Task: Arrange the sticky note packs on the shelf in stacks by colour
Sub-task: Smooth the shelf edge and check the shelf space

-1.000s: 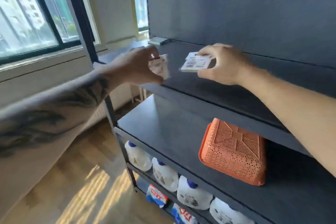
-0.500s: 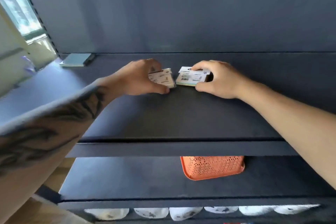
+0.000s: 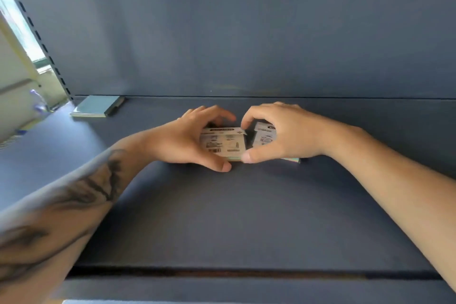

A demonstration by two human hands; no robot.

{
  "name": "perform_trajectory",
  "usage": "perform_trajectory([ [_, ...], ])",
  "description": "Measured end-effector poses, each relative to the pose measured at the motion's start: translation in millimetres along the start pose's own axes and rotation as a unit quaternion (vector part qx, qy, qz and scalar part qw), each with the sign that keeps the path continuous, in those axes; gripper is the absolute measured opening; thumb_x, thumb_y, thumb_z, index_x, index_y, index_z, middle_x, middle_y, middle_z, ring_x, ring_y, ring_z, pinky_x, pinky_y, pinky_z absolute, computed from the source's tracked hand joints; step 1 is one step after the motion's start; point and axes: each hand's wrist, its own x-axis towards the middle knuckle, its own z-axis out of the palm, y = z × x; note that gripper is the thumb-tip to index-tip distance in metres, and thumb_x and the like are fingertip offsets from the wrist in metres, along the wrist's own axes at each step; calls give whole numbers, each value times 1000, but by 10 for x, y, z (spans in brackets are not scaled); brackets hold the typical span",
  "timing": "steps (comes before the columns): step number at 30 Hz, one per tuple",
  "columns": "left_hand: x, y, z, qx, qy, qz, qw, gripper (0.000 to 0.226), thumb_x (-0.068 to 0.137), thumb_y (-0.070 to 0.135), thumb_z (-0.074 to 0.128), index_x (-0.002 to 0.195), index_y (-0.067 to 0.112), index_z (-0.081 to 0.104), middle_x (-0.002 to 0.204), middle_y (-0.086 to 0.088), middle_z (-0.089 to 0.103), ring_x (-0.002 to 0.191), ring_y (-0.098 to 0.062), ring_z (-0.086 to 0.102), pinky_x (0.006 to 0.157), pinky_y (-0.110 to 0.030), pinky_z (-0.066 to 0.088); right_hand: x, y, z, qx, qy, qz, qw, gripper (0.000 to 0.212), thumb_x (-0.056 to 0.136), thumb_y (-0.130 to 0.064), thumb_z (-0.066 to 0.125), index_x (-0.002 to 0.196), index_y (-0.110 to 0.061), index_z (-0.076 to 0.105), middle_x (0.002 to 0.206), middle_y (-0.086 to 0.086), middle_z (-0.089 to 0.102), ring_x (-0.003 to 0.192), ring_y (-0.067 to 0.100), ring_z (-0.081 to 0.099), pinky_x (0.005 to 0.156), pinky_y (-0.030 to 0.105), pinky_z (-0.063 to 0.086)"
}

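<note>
Dark shelf (image 3: 222, 217), left hand (image 3: 187, 140) gripping pack (image 3: 223, 143), right hand (image 3: 278, 133) gripping another (image 3: 264, 134)

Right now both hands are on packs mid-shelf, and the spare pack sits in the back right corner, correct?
Not quite. The head view shows the spare pack in the back left corner, by the upright. The left hand and right hand do each hold a pack mid-shelf.
</note>
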Motion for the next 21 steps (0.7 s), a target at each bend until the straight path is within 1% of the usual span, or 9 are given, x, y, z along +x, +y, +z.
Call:
perform_trajectory([
  [4, 7, -30, 10, 17, 1, 2, 1000, 75, 53, 70, 76, 121, 51, 50, 119, 17, 48, 120, -1, 40, 97, -25, 40, -7, 5, 153, -43, 29, -66, 996, 67, 68, -87, 61, 124, -52, 54, 114, -31, 55, 113, -2, 45, 105, 31, 32],
  [8, 11, -30, -12, 17, 28, 26, 999, 60, 61, 58, 80, 116, 46, 59, 116, 20, 56, 112, 2, 53, 90, -26, 47, 32, 40, 220, -63, 55, -88, 993, 60, 74, -86, 48, 123, -53, 55, 118, -34, 56, 115, -2, 47, 111, 35, 28],
  [10, -9, -51, -34, 1, 44, 30, 999, 53, 64, 58, 80, 114, 45, 66, 114, 22, 64, 108, -1, 61, 90, -32, 52, 39, 42, 241, -61, 71, -100, 991, 55, 80, -82, 43, 122, -50, 58, 117, -32, 58, 115, 0, 50, 112, 37, 29],
  [13, -67, -44, -83, -39, 79, 36, 995, 41, 73, 63, 76, 104, 37, 75, 103, 22, 74, 102, -4, 69, 94, -40, 54, 32, 21, 287, 8, 125, -110, 986, 45, 92, -66, 38, 117, -40, 65, 106, -25, 66, 105, 5, 58, 107, 40, 35],
  [15, -77, -11, -89, -97, 102, 43, 989, 37, 86, 62, 72, 95, 26, 77, 89, 19, 76, 89, 1, 71, 85, -29, 54, 36, 3, 300, 60, 175, -118, 976, 36, 100, -53, 41, 107, -32, 68, 90, -17, 69, 90, 11, 61, 92, 38, 44],
  [17, -76, 58, -62, -142, 135, 27, 980, 50, 97, 51, 61, 74, 7, 66, 56, 18, 57, 55, -1, 54, 62, -14, 42, 33, -24, 286, 121, 194, -107, 968, 31, 102, -53, 48, 104, -30, 68, 86, -16, 68, 85, 9, 63, 77, 32, 48],
  [18, -73, 93, -53, -150, 156, 20, 976, 61, 98, 52, 55, 66, 0, 54, 51, 15, 39, 49, -7, 37, 53, -16, 32, 32, -36, 277, 149, 191, -99, 965, 30, 99, -57, 55, 106, -31, 68, 90, -19, 70, 89, 6, 66, 76, 27, 50],
  [19, -71, 119, -45, -162, 169, 13, 972, 69, 98, 56, 50, 66, -5, 45, 54, 10, 29, 52, -12, 27, 49, -20, 25, 32, -44, 274, 167, 187, -90, 964, 28, 95, -56, 63, 108, -32, 67, 95, -21, 72, 94, 4, 67, 77, 23, 51],
  [21, -70, 148, -15, -197, 185, 8, 963, 75, 97, 60, 48, 69, -9, 42, 61, 1, 24, 58, -16, 22, 50, -24, 22, 30, -55, 292, 190, 186, -78, 961, 20, 91, -42, 72, 106, -31, 67, 95, -20, 74, 96, 5, 69, 84, 25, 49],
])
